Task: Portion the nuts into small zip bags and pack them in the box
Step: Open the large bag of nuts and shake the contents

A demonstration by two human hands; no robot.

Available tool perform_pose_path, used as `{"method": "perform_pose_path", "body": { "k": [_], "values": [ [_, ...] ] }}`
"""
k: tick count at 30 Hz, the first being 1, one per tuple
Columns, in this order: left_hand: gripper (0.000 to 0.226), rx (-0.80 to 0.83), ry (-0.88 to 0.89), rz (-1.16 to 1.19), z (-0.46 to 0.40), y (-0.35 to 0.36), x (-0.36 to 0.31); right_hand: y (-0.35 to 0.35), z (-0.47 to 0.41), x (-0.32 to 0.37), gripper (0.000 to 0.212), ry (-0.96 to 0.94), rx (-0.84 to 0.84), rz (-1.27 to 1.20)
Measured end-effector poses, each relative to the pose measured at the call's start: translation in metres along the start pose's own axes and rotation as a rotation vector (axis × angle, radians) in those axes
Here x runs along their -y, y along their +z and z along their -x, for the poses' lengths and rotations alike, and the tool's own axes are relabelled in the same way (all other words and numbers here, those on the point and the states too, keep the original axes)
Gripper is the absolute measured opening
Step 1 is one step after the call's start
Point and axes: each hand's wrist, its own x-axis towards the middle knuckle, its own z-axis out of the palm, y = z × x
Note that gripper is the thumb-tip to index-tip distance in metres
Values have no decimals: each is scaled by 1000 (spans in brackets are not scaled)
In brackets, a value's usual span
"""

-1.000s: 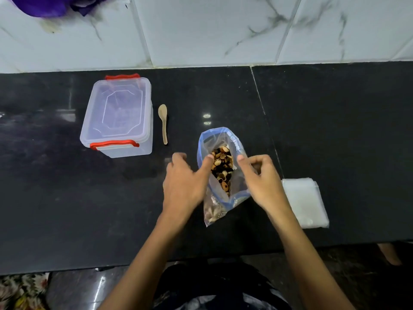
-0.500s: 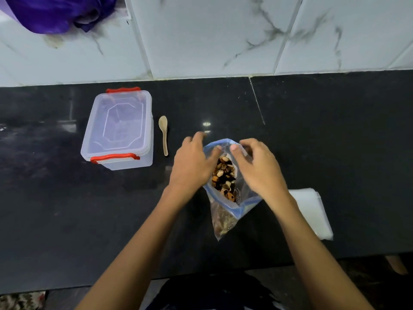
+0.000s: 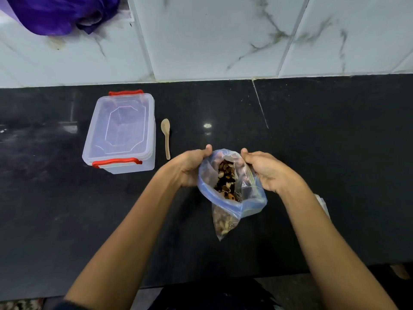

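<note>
A large clear zip bag with a blue rim (image 3: 250,204) stands on the black counter, its mouth pulled wide, with mixed nuts (image 3: 226,183) inside. My left hand (image 3: 190,168) grips the bag's left rim and my right hand (image 3: 268,173) grips the right rim. A clear plastic box with red clips (image 3: 121,133), lid on, sits at the left. Right of the box, a small wooden spoon (image 3: 166,137) lies on the counter. A stack of small zip bags (image 3: 323,204) peeks out from behind my right forearm.
The black counter (image 3: 335,142) ends at a white marble-tiled wall (image 3: 223,36). A purple cloth (image 3: 60,12) hangs at the top left. The counter's front edge runs close to my body.
Both hands have slid along the bag's rim to its far side and pulled the mouth wider. The camera has tilted, shifting the whole scene lower in view.
</note>
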Motion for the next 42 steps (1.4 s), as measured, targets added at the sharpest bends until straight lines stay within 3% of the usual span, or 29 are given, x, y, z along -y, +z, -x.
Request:
{"method": "perform_pose_path", "body": {
  "k": [3, 5, 8, 12, 16, 18, 20, 22, 24, 27, 29, 31, 35, 38, 42],
  "values": [
    [53, -230, 93, -393, 6, 2, 2, -1, -5, 1, 38, -20, -133, 286],
    [37, -331, 215, -623, 6, -2, 6, -4, -4, 2, 45, -85, -182, 498],
    [26, -342, 292, -641, 11, -3, 10, -10, 0, -4, 47, -141, -191, 704],
    [55, -340, 298, -606, 15, 2, 7, -10, -3, -10, 38, -151, -179, 619],
    [45, -301, 169, -791, 13, 3, 7, -5, -7, -10, 35, -96, -129, 426],
    [33, -247, 186, -652, 11, 3, 8, -5, -7, -10, 33, -45, -133, 324],
    [26, -110, 215, -264, 8, 0, 12, -8, -8, -7, 28, 28, -62, 82],
    [21, 136, 150, 195, 7, -3, 19, -13, -10, -6, 28, 105, 90, -197],
    [23, 257, 79, 429, 5, -5, 27, -16, -11, -6, 30, 116, 152, -324],
    [36, 125, 81, 163, -2, -10, 35, -16, -9, -12, 31, 21, 83, -204],
    [29, 44, 80, -91, 2, -14, 35, -19, -4, -18, 31, -33, -26, 44],
    [26, -32, 78, -178, 7, -18, 33, -26, 1, -26, 31, -67, -147, 321],
    [18, -154, 100, -203, 15, -9, 29, -30, 9, -40, 29, -146, -170, 253],
    [17, -133, 120, -84, 16, 0, 28, -26, 13, -39, 20, -193, -109, 47],
    [23, 27, 111, 570, 18, 1, 34, -30, 11, -39, 20, -55, 29, -355]
  ]
}}
